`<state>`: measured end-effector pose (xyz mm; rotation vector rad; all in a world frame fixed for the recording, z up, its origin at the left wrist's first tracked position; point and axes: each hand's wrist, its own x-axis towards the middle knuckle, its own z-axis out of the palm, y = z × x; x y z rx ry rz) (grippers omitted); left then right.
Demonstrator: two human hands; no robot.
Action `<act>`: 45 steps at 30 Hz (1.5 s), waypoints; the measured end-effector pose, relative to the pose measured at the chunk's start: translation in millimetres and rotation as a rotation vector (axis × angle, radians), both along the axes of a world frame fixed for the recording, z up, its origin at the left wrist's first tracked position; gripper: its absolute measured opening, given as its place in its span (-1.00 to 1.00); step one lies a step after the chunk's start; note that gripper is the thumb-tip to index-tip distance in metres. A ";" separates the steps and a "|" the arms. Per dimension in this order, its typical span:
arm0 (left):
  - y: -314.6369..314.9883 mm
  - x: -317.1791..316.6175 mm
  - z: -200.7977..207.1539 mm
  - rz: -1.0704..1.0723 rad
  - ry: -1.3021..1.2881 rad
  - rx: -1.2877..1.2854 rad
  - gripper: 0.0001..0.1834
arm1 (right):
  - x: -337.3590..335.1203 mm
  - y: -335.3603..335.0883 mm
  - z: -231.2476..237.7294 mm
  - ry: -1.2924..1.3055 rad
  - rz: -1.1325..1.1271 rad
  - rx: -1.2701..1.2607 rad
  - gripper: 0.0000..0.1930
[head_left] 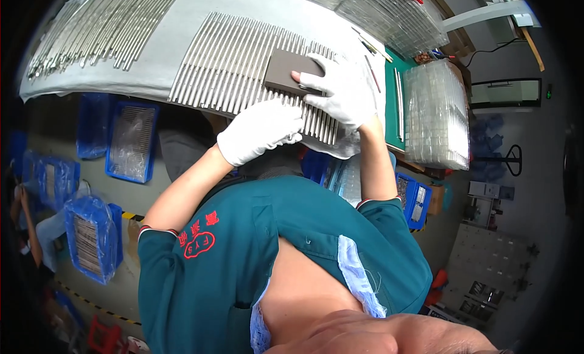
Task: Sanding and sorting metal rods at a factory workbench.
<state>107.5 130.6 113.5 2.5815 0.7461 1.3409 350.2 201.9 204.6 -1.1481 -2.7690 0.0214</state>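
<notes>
A row of thin metal rods [213, 62] lies side by side on the white-covered table, their near ends at its front edge. Across the right part of the row rests a dark grey rectangular block [283, 71]. My right hand [340, 92], in a white glove with one bare fingertip showing, grips the block's right end with its fingers spread over it. My left hand [261, 132], also gloved in white, is closed at the near ends of the rods, just left of and below the block. What its curled fingers hold is hidden.
Another batch of rods [103, 28] lies at the far left of the table. Clear plastic trays are stacked at the right [435, 114] and at the back [389, 19]. Blue crates [131, 141] stand on the floor at left. Another person's arm [30, 226] shows at the left rim.
</notes>
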 end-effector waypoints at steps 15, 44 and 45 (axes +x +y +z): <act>-0.7 -0.7 2.8 -0.041 -0.079 -0.033 -0.55 | 27.7 -11.6 10.3 0.146 -0.132 -0.116 -0.46; -6.5 1.8 11.6 0.094 0.145 -0.120 -0.61 | 90.4 39.1 -5.5 -0.066 -0.471 0.489 -0.31; -8.2 2.1 14.9 0.112 0.169 -0.145 -0.60 | 78.1 40.6 -9.3 0.168 -0.369 0.395 -0.29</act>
